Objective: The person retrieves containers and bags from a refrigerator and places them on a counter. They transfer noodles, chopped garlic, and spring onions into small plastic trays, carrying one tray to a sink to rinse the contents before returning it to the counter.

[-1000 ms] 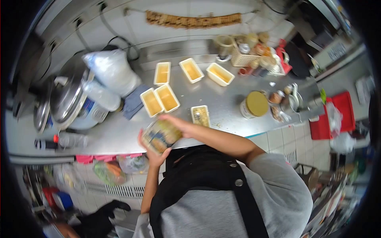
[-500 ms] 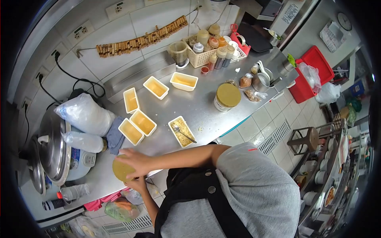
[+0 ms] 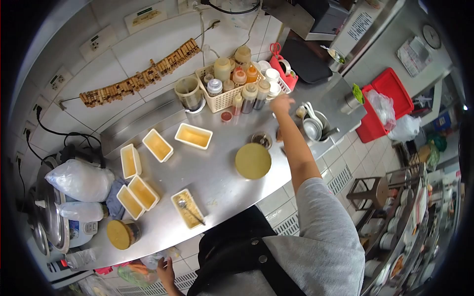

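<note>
My right hand (image 3: 282, 103) is stretched across the counter beside the white caddy (image 3: 285, 85) and the squeeze bottles (image 3: 249, 96). Its fingers look extended, with nothing visible in them. Below the counter's front edge, my left hand (image 3: 166, 269) hangs with fingers apart and holds nothing. A jar with a mustard-coloured lid (image 3: 118, 234) stands on the counter at the left. Another mustard-lidded tub (image 3: 253, 161) stands nearer my right forearm. One white rectangular container (image 3: 180, 197) holds a crumbly yellow food and a spoon (image 3: 192, 213).
Several cream containers (image 3: 158, 146) stand towards the wall. Sauce bottles fill a plastic basket (image 3: 217, 102). A metal pot with utensils (image 3: 316, 127) is right of my forearm. Plastic bags (image 3: 79, 180) and a large cooker (image 3: 61, 217) occupy the left end. A brown stool (image 3: 370, 192) stands behind.
Both hands have left the mustard-lidded jar, which now stands on the counter. My right hand has swung far right towards the bottles; my left has dropped below the edge. The view has shifted right.
</note>
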The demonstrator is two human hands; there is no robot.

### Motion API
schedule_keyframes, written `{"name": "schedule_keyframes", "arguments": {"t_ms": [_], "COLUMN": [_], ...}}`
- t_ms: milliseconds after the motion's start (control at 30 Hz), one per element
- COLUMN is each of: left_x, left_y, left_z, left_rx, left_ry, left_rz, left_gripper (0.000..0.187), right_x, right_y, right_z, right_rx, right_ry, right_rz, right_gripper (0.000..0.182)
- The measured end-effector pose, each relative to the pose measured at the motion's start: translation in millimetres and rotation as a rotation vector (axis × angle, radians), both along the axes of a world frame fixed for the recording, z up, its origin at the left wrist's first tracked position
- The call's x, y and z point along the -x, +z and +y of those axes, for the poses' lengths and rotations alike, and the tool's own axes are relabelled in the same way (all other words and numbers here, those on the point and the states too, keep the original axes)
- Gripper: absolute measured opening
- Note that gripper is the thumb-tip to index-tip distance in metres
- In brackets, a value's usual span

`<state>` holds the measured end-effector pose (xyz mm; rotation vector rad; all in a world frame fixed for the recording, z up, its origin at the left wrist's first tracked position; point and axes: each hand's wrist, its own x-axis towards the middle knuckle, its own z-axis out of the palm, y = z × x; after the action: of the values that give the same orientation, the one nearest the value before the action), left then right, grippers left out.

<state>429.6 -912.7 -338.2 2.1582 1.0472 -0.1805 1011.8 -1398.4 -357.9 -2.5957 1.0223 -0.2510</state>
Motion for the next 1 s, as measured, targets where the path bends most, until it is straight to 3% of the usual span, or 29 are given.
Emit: {"name": "schedule_keyframes", "arguments": {"t_ms": [33,100,133,200,233,300,333,400,467,533,600,633,700,733,800,900,933,1000], "left_x": [0,2,2,8,3,-16,-26,-52,-83,-123,-165,-186,-221,-234,-242,-229,-220,-204], "left_y": [2,0,-1,5,16,39,50,64,82,100,114,123,148,161,168,152,155,153], "left_z": [-13,-28,-37,-53,-65,-90,-98,-113,-128,-148,-162,-168,-178,-182,-179,-153,-146,-131], "left_rx": [-0.024,0.038,0.032,0.032,0.028,-0.027,-0.029,-0.021,0.011,0.089,0.144,0.132,0.205,0.292,0.411,0.515,0.538,0.412], "left_ry": [0.052,0.141,0.147,0.157,0.163,0.184,0.192,0.189,0.104,-0.007,-0.178,-0.280,-0.474,-0.536,-0.635,-0.563,-0.525,-0.544], "left_rz": [-0.028,-0.076,-0.071,-0.125,-0.110,-0.116,-0.122,-0.199,-0.339,-0.513,-0.666,-0.744,-0.766,-0.828,-0.835,-0.857,-0.869,-0.889], "left_gripper": [0.047,0.042,0.042,0.036,0.036,0.034,0.032,0.032,0.032,0.033,0.033,0.033,0.050,0.062,0.060,0.049,0.037,0.033], "right_x": [-30,-28,-30,-25,-24,-23,-14,23,69,123,157,182,213,231,265,284,292,309], "right_y": [-36,-21,-15,-12,-27,-48,-39,-16,20,72,68,92,99,111,138,142,142,141], "right_z": [-33,-71,-78,-91,-99,-104,-92,-56,-28,15,38,65,93,111,142,162,167,182], "right_rx": [0.028,0.279,0.275,-0.154,-0.155,0.225,0.229,-0.035,-0.209,-0.523,-0.660,-1.043,-1.144,-1.173,-1.598,-1.560,-1.552,-1.496], "right_ry": [-0.196,0.296,0.304,0.133,0.139,0.386,0.402,0.059,0.379,0.609,0.877,0.939,1.247,1.275,1.160,1.247,1.276,1.353], "right_rz": [-0.009,0.578,0.582,0.780,0.796,0.568,0.564,-0.314,-0.660,-0.740,-0.720,-0.724,-0.575,-0.553,-0.391,-0.283,-0.239,-0.199], "right_gripper": [0.046,0.048,0.048,0.053,0.053,0.041,0.041,0.031,0.025,0.024,0.021,0.019,0.022,0.022,0.030,0.041,0.040,0.039]}}
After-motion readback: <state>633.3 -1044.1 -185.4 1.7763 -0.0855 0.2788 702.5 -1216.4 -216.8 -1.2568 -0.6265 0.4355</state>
